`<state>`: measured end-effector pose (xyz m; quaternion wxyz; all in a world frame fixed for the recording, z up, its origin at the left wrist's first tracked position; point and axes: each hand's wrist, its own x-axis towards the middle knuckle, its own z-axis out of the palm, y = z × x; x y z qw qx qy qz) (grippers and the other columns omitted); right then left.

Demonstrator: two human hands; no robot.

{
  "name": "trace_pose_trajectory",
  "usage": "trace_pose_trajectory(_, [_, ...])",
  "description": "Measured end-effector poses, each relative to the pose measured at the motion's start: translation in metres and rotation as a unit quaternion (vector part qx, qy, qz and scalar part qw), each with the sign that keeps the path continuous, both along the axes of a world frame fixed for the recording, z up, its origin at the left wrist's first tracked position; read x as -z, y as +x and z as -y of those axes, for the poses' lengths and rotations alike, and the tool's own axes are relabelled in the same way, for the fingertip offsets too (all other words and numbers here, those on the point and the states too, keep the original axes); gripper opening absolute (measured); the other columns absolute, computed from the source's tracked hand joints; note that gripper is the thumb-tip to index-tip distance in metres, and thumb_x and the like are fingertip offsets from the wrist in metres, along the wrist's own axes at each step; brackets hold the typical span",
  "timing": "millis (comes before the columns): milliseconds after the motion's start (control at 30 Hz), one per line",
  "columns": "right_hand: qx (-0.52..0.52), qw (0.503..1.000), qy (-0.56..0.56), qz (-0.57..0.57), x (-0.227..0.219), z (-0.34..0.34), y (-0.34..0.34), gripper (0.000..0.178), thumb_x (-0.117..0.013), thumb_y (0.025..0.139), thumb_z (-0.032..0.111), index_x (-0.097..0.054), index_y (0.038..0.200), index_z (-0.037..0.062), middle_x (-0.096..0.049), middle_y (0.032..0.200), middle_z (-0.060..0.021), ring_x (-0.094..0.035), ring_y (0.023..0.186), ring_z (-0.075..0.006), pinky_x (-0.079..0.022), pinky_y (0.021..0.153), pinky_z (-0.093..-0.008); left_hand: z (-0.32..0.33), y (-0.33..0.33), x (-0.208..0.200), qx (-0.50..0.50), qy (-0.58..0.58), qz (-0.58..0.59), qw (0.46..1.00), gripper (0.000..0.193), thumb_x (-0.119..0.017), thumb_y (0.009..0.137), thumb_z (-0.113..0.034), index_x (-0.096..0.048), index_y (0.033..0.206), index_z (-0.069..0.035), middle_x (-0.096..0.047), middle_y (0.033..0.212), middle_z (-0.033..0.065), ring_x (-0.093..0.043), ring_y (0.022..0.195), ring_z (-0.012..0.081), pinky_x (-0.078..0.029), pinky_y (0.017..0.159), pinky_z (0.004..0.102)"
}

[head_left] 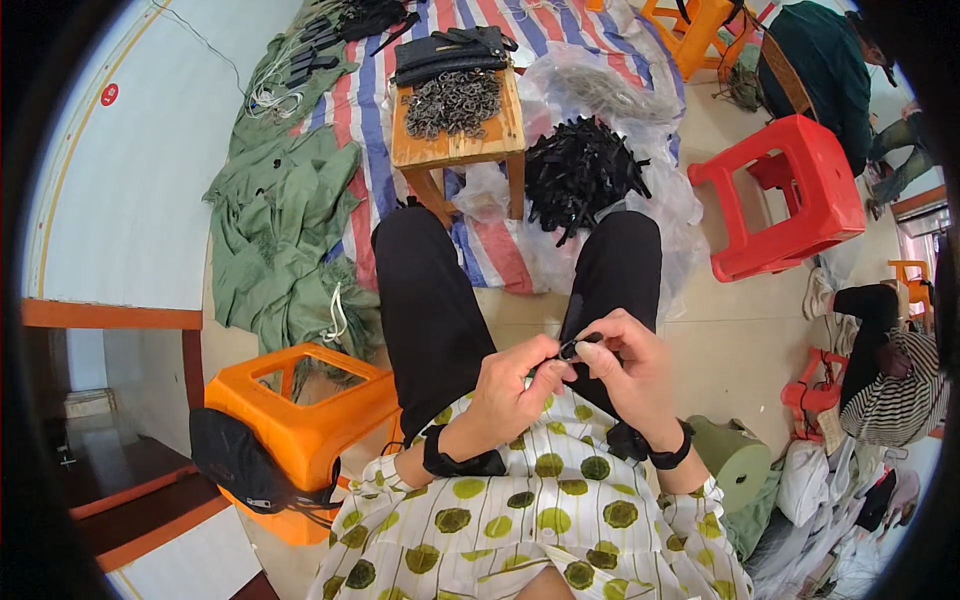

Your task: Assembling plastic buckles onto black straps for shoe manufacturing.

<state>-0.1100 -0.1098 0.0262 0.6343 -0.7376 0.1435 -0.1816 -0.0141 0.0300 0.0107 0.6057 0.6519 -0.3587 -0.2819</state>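
Above my lap, my left hand and my right hand meet, thumbs and fingers pinched on a short black strap piece. Most of the strap hides behind my fingertips, and I cannot tell whether any metal part is on it. Ahead of my knees stands a small wooden stool, bearing a heap of small metal buckles with a black bag behind them. To the stool's right, a pile of short black strap pieces lies on clear plastic sheeting.
An orange plastic stool with a black bag is at my left. On the right are a red plastic stool and a green roll. Green cloth lies over striped sheeting. Other people sit along the right side.
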Motion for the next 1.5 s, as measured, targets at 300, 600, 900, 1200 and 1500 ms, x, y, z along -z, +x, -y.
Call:
trace_pose_trajectory(300, [-0.048,0.962,0.265,-0.04,0.006,0.016,0.008,0.032,-0.049,0.093,0.028,-0.054,0.107,-0.0009,-0.055,0.073,-0.0024,-0.049,0.063,-0.0073,-0.042,0.06,-0.0198,-0.001,0.005,0.005,0.087,-0.028,-0.198,0.976,0.025,-0.044,0.095,-0.021,-0.055,0.099,0.001,-0.054,0.067,0.0005,-0.037,0.05,0.0012,-0.03,0.046,0.0161])
trace_pose_trajectory(600, [-0.001,0.98,0.192,-0.043,0.004,0.006,-0.002,0.014,-0.058,0.088,0.014,-0.058,0.091,0.0004,-0.057,0.071,-0.0003,-0.051,0.062,-0.0047,-0.042,0.056,-0.0181,0.001,0.001,0.006,0.051,-0.011,-0.157,0.986,0.026,-0.044,0.095,-0.023,-0.054,0.098,0.001,-0.054,0.067,-0.0002,-0.037,0.051,0.0006,-0.03,0.047,0.0157])
trace_pose_trajectory(900, [-0.002,0.999,0.054,-0.004,0.007,0.0,0.0,0.008,-0.056,0.087,0.004,-0.058,0.092,-0.0013,-0.056,0.081,-0.0021,-0.055,0.068,-0.0065,-0.045,0.059,-0.0204,-0.002,0.005,0.008,0.062,0.023,-0.124,0.99,0.024,-0.044,0.095,-0.023,-0.055,0.093,-0.002,-0.048,0.066,-0.0013,-0.04,0.057,0.0045,-0.035,0.054,0.0193])
trace_pose_trajectory(1200, [-0.009,0.978,0.208,-0.03,0.026,0.008,-0.001,0.008,-0.053,0.088,0.008,-0.056,0.088,0.0008,-0.056,0.071,0.0004,-0.052,0.065,-0.0042,-0.044,0.058,-0.0199,0.005,0.007,0.013,0.1,0.037,-0.145,0.984,0.021,-0.043,0.092,-0.014,-0.054,0.098,0.001,-0.046,0.065,-0.0038,-0.04,0.06,0.005,-0.036,0.054,0.021])
trace_pose_trajectory(1500, [-0.081,0.939,0.328,0.057,0.027,-0.002,-0.001,0.011,-0.054,0.091,0.013,-0.054,0.087,0.003,-0.051,0.073,0.0003,-0.048,0.066,-0.0066,-0.039,0.059,-0.0212,0.001,0.004,0.014,0.084,-0.015,-0.231,0.969,0.018,-0.043,0.091,-0.015,-0.051,0.082,-0.002,-0.042,0.057,-0.0016,-0.035,0.048,0.0032,-0.024,0.044,0.0192])
